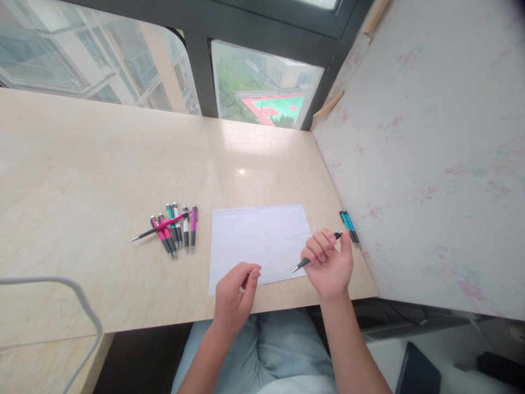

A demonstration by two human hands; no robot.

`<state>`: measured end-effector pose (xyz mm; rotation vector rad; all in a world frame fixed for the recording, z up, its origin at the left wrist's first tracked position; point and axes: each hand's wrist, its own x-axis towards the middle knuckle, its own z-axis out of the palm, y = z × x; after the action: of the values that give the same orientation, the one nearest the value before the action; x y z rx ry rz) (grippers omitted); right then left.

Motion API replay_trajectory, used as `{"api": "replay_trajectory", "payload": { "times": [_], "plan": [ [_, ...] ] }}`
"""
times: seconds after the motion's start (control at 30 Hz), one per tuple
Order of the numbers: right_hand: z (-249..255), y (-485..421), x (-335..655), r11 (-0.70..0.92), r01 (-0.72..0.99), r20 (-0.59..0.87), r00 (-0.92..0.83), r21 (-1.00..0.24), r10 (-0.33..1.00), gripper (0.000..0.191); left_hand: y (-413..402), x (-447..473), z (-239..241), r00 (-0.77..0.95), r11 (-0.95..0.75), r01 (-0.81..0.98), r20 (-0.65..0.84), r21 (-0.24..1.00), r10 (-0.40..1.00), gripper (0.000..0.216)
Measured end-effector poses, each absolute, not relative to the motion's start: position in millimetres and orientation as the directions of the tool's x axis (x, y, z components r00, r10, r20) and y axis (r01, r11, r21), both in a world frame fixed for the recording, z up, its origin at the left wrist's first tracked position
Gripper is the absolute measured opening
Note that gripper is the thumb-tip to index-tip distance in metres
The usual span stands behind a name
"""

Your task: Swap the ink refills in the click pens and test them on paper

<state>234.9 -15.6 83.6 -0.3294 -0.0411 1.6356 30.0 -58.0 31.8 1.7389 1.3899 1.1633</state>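
My right hand (329, 262) is closed round a dark pen (305, 263), its tip pointing left over the lower right corner of a white sheet of paper (262, 241). My left hand (235, 293) rests at the sheet's lower edge with its fingers curled in a loose pinch; I cannot make out anything in it. The sheet lies flat on the beige tabletop (123, 164) and bears faint writing along its top edge.
Several pens (174, 227) in pink, green, white and purple lie in a loose pile left of the sheet. Two teal pens (349, 225) lie against the floral wall (430, 164) on the right. Windows (266, 87) run behind the table. A grey wire frame (82, 306) stands at lower left.
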Motion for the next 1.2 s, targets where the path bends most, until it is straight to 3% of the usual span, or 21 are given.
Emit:
{"api": "replay_trajectory", "payload": {
  "times": [0.17,0.37,0.63,0.9,1.2],
  "plan": [
    [76.1,-13.4,236.4,-0.041,-0.973,-0.173,-0.001,-0.229,0.985,0.034,-55.3,26.5,23.6,0.131,-0.341,0.587,0.33,0.734,0.935,0.012],
    [71.6,-11.2,238.2,0.006,-0.949,-0.204,0.074,-0.315,0.976,0.033,-52.3,24.7,18.8,0.175,-0.358,0.654,0.326,0.667,0.929,0.014],
    [73.0,-12.3,238.8,0.011,-0.925,-0.209,0.097,-0.38,0.973,0.034,-52.3,23.0,12.5,0.212,-0.369,0.656,0.309,0.658,0.927,0.015],
    [78.0,-13.4,238.6,0.036,-0.948,-0.198,0.103,-0.317,0.975,0.039,-52.6,22.6,11.2,0.217,-0.374,0.644,0.309,0.668,0.926,0.015],
    [75.8,-14.0,239.6,0.05,-0.937,-0.203,0.127,-0.347,0.971,0.035,-52.7,22.5,13.4,0.215,-0.368,0.646,0.303,0.668,0.928,0.018]
  ]
}}
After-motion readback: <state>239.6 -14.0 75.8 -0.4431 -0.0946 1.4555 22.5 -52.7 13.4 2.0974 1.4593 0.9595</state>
